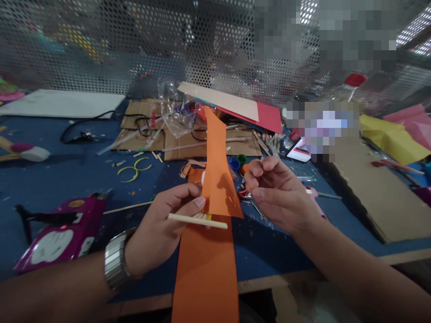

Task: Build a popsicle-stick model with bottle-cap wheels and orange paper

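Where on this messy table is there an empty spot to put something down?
Bare blue mat lies between the yellow rings and the purple glue gun box, and between the right hand and the big cardboard sheet. It is crowded behind the orange paper strip: bottle caps, sticks, plastic bag. The left hand holds a wooden stick.

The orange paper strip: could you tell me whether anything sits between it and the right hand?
Nothing visible does. The right hand hovers just right of the orange paper strip, with only open air between them. The left hand pinches the strip's left edge together with a wooden stick.
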The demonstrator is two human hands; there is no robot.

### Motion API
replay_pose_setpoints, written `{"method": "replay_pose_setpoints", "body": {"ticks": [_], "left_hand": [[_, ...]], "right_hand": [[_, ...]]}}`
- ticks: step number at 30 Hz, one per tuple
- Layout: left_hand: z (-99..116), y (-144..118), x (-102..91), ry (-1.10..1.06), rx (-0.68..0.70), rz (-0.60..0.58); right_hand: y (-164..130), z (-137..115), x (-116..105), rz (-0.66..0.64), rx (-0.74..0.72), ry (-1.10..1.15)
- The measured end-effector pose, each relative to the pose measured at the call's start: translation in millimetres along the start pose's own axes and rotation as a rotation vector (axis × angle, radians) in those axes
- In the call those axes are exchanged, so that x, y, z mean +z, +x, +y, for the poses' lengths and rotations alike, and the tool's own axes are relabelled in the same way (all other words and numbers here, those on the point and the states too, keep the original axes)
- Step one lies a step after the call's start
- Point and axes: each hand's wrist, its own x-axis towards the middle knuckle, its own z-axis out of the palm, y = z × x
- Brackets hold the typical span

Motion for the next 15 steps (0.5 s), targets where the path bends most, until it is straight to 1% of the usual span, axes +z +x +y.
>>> {"method": "replay_pose_setpoints", "body": {"ticks": [3, 7, 9, 12, 15], "left_hand": [[0, 0, 0.2, -0.008, 0.007, -0.002], [0, 1, -0.4, -0.019, 0.001, 0.013], [2, -1, 0.6, -0.037, 0.005, 0.022], [8, -6, 4.5, -0.082, 0.069, 0.006], [14, -9, 8.4, -0.088, 0.141, -0.026]], "right_hand": [[0, 0, 1, 0.011, 0.003, 0.019], [-1, 2, -1, 0.037, 0.010, -0.031], [-2, 4, -3, 0.050, 0.036, -0.094], [-4, 7, -5, 0.048, 0.076, -0.223], [-7, 7, -3, 0.042, 0.056, -0.346]]}}
